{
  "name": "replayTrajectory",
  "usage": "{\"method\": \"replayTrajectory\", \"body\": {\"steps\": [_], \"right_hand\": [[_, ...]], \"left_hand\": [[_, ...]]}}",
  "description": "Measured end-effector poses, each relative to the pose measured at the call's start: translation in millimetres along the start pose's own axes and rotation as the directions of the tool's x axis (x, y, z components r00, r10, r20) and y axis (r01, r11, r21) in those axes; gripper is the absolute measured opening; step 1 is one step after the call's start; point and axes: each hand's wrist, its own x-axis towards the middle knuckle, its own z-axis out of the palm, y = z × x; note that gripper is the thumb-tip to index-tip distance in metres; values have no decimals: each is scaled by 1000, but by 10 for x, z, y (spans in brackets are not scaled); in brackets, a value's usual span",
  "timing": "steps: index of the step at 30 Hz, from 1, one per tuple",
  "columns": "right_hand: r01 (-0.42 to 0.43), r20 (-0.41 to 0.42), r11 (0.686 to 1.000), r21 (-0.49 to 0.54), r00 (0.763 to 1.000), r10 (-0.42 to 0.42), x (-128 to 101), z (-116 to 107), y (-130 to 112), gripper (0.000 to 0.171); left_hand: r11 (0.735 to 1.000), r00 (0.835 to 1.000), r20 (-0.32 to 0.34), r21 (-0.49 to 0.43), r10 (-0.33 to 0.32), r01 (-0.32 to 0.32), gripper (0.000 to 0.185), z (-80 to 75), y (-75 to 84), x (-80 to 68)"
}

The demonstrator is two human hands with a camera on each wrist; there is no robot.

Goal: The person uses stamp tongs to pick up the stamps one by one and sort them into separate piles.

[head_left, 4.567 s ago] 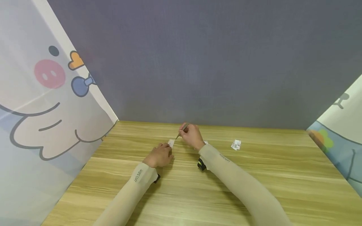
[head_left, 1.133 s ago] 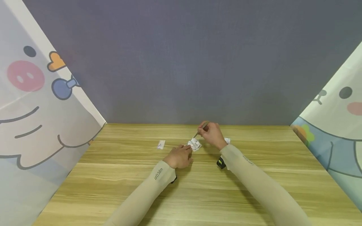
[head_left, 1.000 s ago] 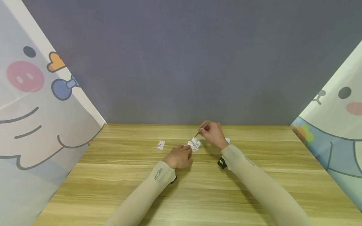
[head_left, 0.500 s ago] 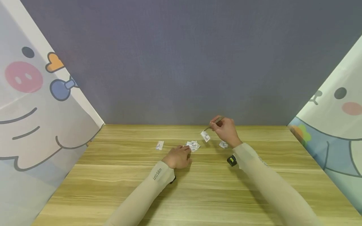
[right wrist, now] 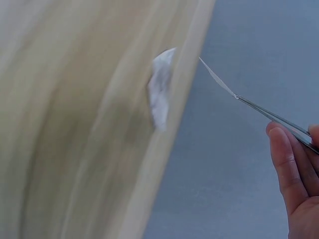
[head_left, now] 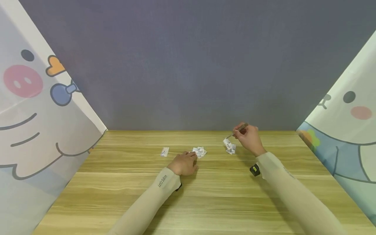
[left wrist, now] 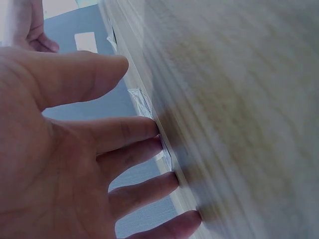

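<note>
My right hand [head_left: 246,134] pinches thin metal tweezers [head_left: 237,132]. Their tips grip a small white printed packet [head_left: 226,142], seen edge-on in the right wrist view [right wrist: 216,76], just above the wooden table [head_left: 205,192]. Under it another packet [head_left: 231,150] lies on the wood, also seen by the right wrist camera [right wrist: 159,92]. My left hand [head_left: 188,159] rests flat, its straight fingers [left wrist: 134,134] touching the table beside a little pile of packets [head_left: 200,151]. One packet edge [left wrist: 167,158] shows at those fingertips.
A single packet [head_left: 164,151] lies left of the pile. A grey wall [head_left: 188,65] closes the table's far edge. Cartoon-printed curtains stand on the left [head_left: 35,107] and the right [head_left: 349,130]. Bare wood stretches toward the near edge.
My right hand lifted one packet off the pile with the tweezers and carried it right, down over the lone right-hand packet. The left hand stayed by the pile.
</note>
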Motion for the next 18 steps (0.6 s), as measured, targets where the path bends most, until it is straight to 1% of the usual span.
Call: {"method": "replayTrajectory", "body": {"steps": [5,13,18], "right_hand": [[-10,-8,1000,-28,1000,9,-66,-71,119,6],[-62,1,997,-52,998,62,-142,-94,253,4],[-61,-20,996,-64,998,59,-159,-91,302,3]], "left_hand": [[1000,1000,0,5,2,-2,56,7,-3,6],[1000,1000,-6,8,2,-2,56,20,-6,8],[1000,1000,-10,14,7,-6,55,22,2,15]]}}
